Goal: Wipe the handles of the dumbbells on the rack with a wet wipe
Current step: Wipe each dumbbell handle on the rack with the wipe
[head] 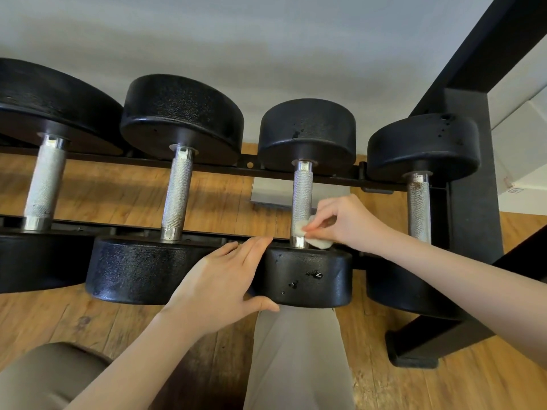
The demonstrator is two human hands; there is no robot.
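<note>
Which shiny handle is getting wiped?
The third knurled steel dumbbell handle from the left: only there does the right hand press the white wet wipe; the others are untouched.

right hand [343, 223] is pinching a wipe [310, 235] against the handle [302, 199] of the third dumbbell [307, 279]; left hand [228, 282] is bracing its near head on the rack [470, 232].

The dumbbell ends [306, 278] are looking black, bumpy and a bit shiny. The handles [302, 199] are showing rough, shiny metal. The floor [118, 187] is looking like wood.
</note>
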